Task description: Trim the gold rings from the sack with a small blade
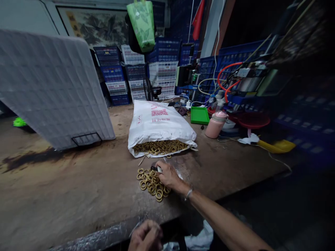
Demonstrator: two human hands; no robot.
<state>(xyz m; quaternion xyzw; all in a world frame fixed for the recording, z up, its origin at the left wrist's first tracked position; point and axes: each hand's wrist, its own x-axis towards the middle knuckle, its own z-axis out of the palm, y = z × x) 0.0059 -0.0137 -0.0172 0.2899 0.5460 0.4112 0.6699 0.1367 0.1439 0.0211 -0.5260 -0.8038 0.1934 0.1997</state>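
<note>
My right hand (167, 174) reaches over a loose pile of brass-coloured rings (150, 184) on the table. Its fingers are closed on a small black-and-pale object (156, 169) whose kind I cannot make out. Just beyond the pile lies a white woven sack (163, 122) with red print, its mouth toward me and full of more such rings (159, 147). My left hand (146, 235) is at the table's near edge, slightly blurred, with fingers curled together. Whatever it may hold is hidden.
A pale ribbed panel (52, 90) stands on the table at the left. Right of the sack are a green tray (199, 115), a pink bottle (216, 124), a red dish (252, 120) and a machine with red hoses (247, 80). Stacked crates (163, 71) stand behind.
</note>
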